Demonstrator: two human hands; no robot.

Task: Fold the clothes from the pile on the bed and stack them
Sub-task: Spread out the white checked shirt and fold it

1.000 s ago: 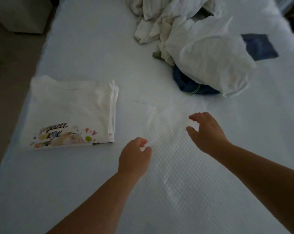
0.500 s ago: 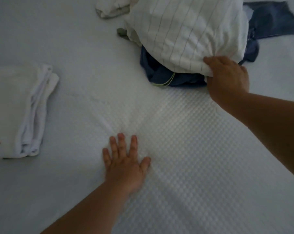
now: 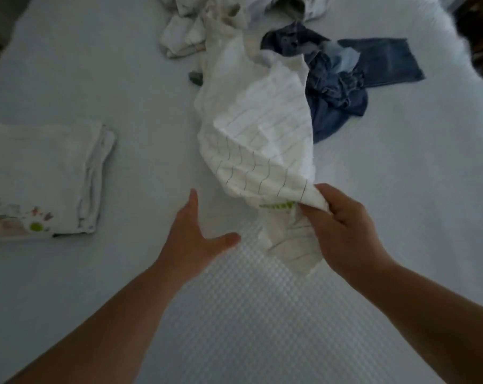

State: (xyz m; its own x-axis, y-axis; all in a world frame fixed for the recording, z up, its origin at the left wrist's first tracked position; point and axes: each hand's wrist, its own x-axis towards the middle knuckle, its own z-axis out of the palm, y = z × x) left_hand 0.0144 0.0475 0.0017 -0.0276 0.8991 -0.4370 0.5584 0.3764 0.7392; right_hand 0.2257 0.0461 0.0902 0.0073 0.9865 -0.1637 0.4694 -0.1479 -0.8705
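Head view. The right hand was clamped on a bunched edge of the white garment with thin dark grid lines, lifting it off the white textured bed; a strip of green print showed just beside the gripping fingers. The left hand hung open, fingers spread and holding nothing, just left of the garment's lower edge. The far end of the garment trailed into the loose pile of pale clothes beyond it, and the crumpled blue denim piece lay touching or just beside its right side — contact could not be resolved there.

Likely hazards, judged from this arrangement: because the garment's far end appeared caught among the pile, a further pull could drag pale pieces or the denim along with it and scatter the heap. A one-handed, bunched grip may let the cloth twist, so the edges would be hard to find for a clean fold; the open left hand seemed placed to take a second edge. The folded white shirt with a colourful printed hem lay well to the left of the garment — a wide swing that way could disturb its layers.

No container appeared; everything rested directly on the bed.
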